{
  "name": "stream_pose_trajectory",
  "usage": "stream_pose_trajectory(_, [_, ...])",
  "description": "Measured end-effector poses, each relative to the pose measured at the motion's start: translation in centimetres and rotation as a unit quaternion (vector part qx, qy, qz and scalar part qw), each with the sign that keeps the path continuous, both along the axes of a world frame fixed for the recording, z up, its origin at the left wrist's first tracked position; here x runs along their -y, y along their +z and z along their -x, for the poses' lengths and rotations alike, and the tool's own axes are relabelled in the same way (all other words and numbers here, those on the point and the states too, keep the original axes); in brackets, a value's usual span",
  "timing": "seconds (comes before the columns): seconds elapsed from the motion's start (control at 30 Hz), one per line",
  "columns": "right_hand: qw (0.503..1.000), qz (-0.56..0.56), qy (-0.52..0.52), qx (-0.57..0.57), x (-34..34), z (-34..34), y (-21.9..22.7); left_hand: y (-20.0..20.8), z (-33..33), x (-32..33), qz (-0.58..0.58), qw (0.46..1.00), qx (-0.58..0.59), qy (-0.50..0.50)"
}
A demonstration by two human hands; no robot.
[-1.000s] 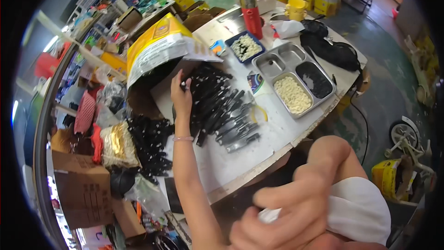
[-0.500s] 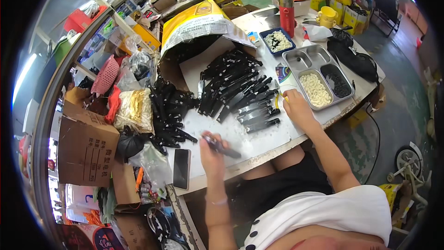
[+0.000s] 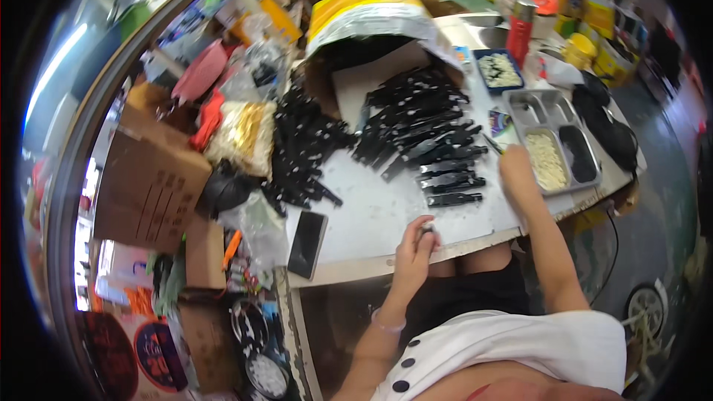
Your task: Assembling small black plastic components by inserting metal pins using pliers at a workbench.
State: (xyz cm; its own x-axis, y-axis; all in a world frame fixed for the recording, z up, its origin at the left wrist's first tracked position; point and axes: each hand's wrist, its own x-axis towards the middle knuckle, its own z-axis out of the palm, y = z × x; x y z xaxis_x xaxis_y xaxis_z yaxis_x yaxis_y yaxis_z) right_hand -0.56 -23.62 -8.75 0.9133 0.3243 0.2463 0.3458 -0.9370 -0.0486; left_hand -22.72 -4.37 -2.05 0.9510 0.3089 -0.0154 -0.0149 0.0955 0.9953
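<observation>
Pieces in black, a loose heap, lie well to the left of our left grip and beyond it. Closer to us on that side, a dark phone lies on the table, apart from the same grip. Our left grip, by the front edge, has its fingers curled on a small piece, mostly hidden, so we cannot tell its kind. Beyond and a little right of it, between our two grips, we have a row of flat black parts; farther off, a larger fan of black parts spreads before an open yellow-and-white bag. Our right grip is closed around a slim tool, its end pointing away from us. Just right of that grip sits a metal tray holding pale and black bits.
</observation>
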Motion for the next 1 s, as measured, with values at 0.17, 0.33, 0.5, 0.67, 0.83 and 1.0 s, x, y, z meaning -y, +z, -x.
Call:
stream_pose_trajectory(0.17, [0.922,-0.355,-0.072,-0.137,2.1,2.5,1.1,-0.5,-2.8,-0.5,-0.095,0.994,0.039,-0.039])
stream_pose_trajectory(0.33, [0.621,-0.745,-0.066,-0.235,2.0,5.9,2.6,0.3,-4.0,-1.2,-0.215,0.973,0.083,0.002])
stream_pose_trajectory(0.5, [0.460,-0.835,0.134,-0.271,0.4,7.5,3.5,1.0,-5.3,-1.0,-0.296,0.945,0.140,-0.001])
stream_pose_trajectory(0.67, [0.557,-0.744,0.180,-0.322,-0.5,8.7,5.1,1.2,-5.4,-1.6,-0.374,0.914,0.156,0.025])
stream_pose_trajectory(0.83, [0.727,-0.551,0.194,-0.361,-1.8,12.0,8.2,1.5,-5.3,-2.6,-0.492,0.846,0.195,0.070])
stream_pose_trajectory(1.0, [0.823,-0.468,0.220,-0.233,-3.7,14.2,8.1,1.8,-5.2,-2.9,-0.537,0.810,0.213,0.102])
